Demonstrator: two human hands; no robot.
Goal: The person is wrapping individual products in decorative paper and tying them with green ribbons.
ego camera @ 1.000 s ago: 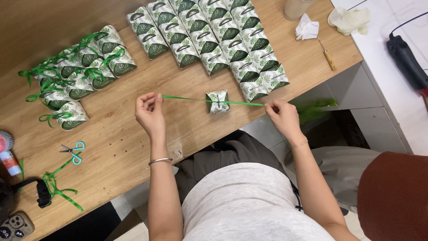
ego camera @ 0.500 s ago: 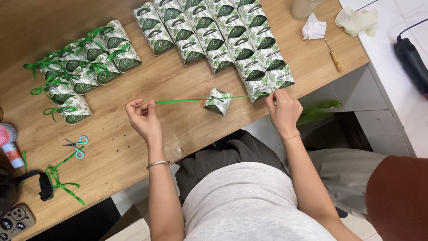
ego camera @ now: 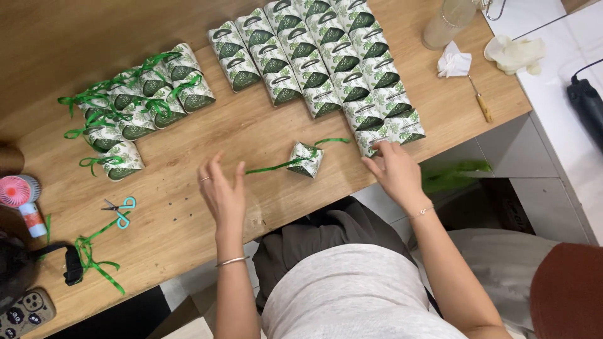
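Observation:
A small green-and-white leaf-patterned gift box [ego camera: 307, 158] lies on the wooden table [ego camera: 264, 132] with a green ribbon [ego camera: 273, 166] threaded through it, the ribbon ends loose on the wood. My left hand [ego camera: 222, 192] hovers to the left of the ribbon, fingers apart, holding nothing. My right hand [ego camera: 394, 171] is to the right of the box, fingers spread, its fingertips at the nearest box of the untied rows [ego camera: 386, 135].
Rows of untied patterned boxes [ego camera: 314, 59] fill the table's far middle. A cluster of ribbon-tied boxes [ego camera: 135, 103] sits at left. Blue-handled scissors [ego camera: 120, 208], loose ribbon pieces [ego camera: 94, 263], a pink fan [ego camera: 19, 194], a phone [ego camera: 25, 311], a bottle [ego camera: 447, 22] and tissue [ego camera: 453, 63] lie around.
Both hands let go of the ribbon they were pulling taut. The box with its ribbon now rests on the table, and the hands have opened and drawn apart from it.

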